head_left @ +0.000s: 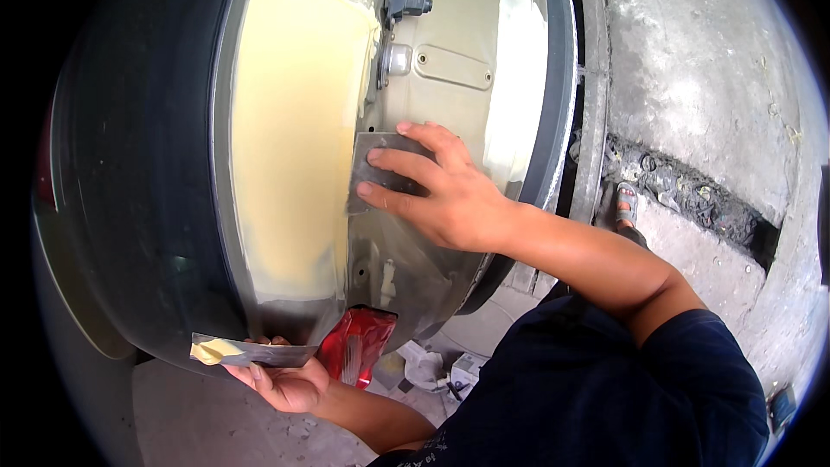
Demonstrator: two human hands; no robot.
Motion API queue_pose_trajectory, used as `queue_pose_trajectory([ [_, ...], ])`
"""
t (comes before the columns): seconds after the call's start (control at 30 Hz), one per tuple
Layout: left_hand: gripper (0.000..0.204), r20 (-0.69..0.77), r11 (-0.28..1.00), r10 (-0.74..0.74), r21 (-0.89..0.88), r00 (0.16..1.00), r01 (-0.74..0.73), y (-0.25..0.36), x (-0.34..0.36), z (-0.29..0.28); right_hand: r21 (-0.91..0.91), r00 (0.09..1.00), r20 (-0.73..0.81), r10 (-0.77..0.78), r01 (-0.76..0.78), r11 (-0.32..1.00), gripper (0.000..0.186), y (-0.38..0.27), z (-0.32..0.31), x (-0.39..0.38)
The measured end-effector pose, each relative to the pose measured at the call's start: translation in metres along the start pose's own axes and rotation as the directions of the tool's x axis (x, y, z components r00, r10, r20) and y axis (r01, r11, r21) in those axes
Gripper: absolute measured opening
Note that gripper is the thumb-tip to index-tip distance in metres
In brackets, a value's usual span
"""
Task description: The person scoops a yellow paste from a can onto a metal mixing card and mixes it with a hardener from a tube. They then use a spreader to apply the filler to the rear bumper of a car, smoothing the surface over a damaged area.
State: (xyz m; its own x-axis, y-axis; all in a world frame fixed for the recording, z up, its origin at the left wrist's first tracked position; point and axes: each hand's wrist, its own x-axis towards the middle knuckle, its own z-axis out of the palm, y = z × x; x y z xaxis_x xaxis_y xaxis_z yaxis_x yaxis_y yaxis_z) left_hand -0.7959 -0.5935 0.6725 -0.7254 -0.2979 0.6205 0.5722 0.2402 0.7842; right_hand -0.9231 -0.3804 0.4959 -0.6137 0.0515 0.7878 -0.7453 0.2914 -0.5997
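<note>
My right hand (445, 186) has its fingers spread on a flat grey putty spreader (367, 175). One edge of that spreader lies along the border of the pale yellow body filler (298, 112), a broad smooth layer on the car body panel. Lower left, my left hand (290, 387) grips a second grey spreader (281, 355), held roughly level. A dab of yellow putty (214, 350) sits on its left end. Just right of this hand is a red tail light (354, 346) on the car.
Left of the filler runs a dark car panel (147, 164). A bare metal recess with a latch (411, 4) and an oblong plate (454, 67) lies to the right. Rough concrete floor (683, 60) has a rubble-filled channel (683, 190). White packages (428, 370) lie below.
</note>
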Motion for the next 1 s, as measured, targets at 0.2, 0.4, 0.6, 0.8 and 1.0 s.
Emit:
queue_pose_trajectory([
  [0.2,0.052,0.007,1.000,0.009,-0.001,1.000,-0.009,-0.001,-0.001,-0.002,-0.033,0.999,0.042,-0.012,0.014,0.999,0.049,-0.003,-0.020,0.009],
  [0.4,0.051,0.044,1.000,0.002,-0.025,0.999,-0.001,0.000,0.001,-0.004,-0.063,0.997,0.053,-0.057,0.061,0.996,0.048,0.001,-0.024,0.023],
  [0.6,0.051,0.012,1.000,0.009,0.003,1.000,-0.009,-0.001,0.000,-0.002,-0.051,0.995,0.100,-0.005,0.011,0.999,0.048,0.006,-0.020,0.007],
  [0.8,0.052,-0.003,1.000,0.008,0.012,1.000,-0.008,-0.001,-0.001,-0.004,-0.091,0.999,0.026,-0.036,0.038,0.995,0.048,0.017,-0.033,0.027],
  [1.0,0.054,0.004,0.999,0.019,0.035,1.000,-0.019,0.000,-0.001,-0.005,-0.068,0.998,0.030,-0.052,0.054,0.996,0.049,0.026,-0.029,0.036],
])
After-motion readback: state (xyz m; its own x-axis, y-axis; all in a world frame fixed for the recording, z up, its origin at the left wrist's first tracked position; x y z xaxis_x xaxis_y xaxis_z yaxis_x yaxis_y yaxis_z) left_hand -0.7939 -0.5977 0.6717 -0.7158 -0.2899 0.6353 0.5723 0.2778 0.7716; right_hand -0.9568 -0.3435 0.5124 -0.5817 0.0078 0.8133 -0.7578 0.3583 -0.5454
